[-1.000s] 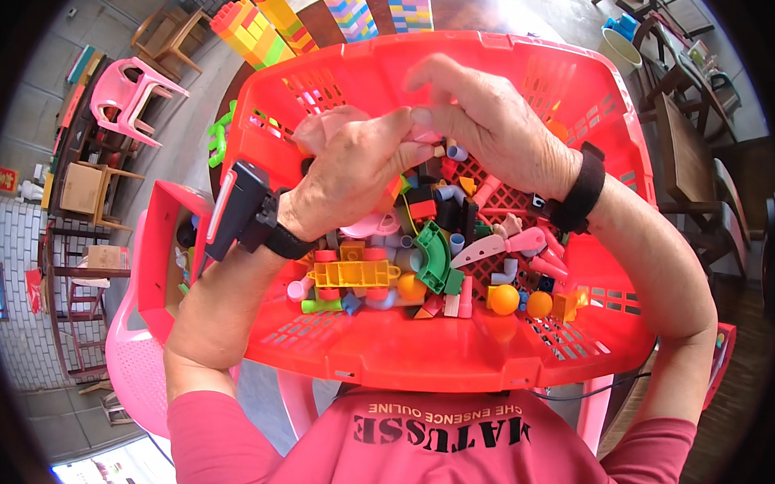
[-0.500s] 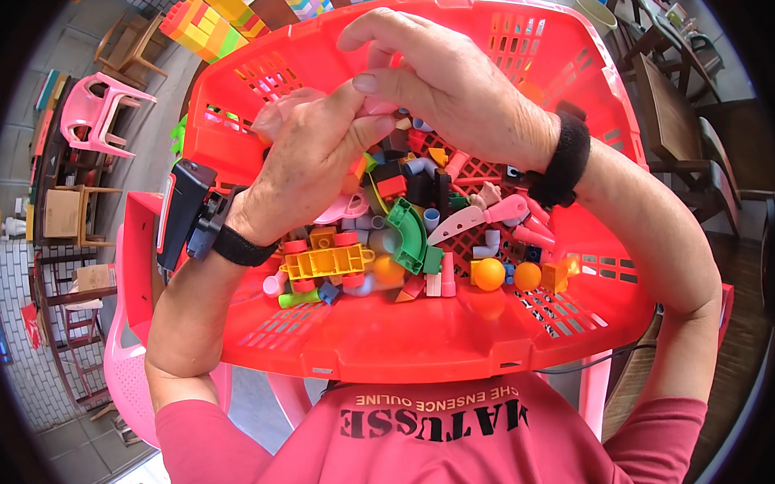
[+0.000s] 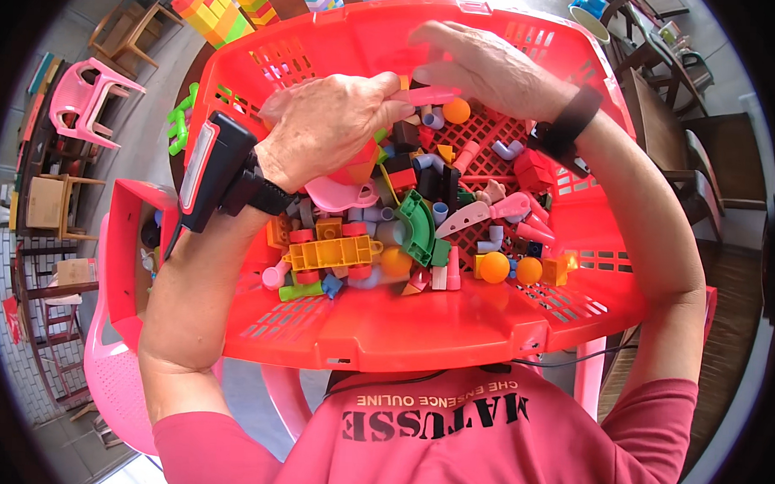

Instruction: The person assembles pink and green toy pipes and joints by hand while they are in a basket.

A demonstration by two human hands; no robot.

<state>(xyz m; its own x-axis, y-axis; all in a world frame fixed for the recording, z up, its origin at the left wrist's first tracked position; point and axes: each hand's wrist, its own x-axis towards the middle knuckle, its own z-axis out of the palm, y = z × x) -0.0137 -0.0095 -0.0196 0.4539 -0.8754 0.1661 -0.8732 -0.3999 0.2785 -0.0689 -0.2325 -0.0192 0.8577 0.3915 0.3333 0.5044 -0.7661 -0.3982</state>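
My left hand [image 3: 327, 125] is over the far left of a red plastic basket [image 3: 384, 327], closed with thumb and finger on a slim pink toy piece [image 3: 431, 95]. Most of that piece's left end is hidden in the grip. To its right, my right hand [image 3: 496, 71] hovers with fingers apart and slightly blurred, its fingertips near the pink piece but seemingly not gripping it. Below lie a green curved track piece [image 3: 418, 230], a yellow toy car chassis [image 3: 332, 253] with red wheels, a pink-handled toy knife [image 3: 482, 213] and an orange ball [image 3: 494, 267].
Stacked toy-brick blocks [image 3: 212, 14] stand beyond the basket. A bright green tube toy [image 3: 181, 120] lies beside its left wall. Left of my arm is a red box [image 3: 135, 259] by a pink chair [image 3: 114, 369]. A dark cable [image 3: 580, 360] runs along the near edge.
My hands have moved apart: the right shifted right and opened. The pink piece now shows plainly in my left hand. An orange ball beneath the hands has come into view.
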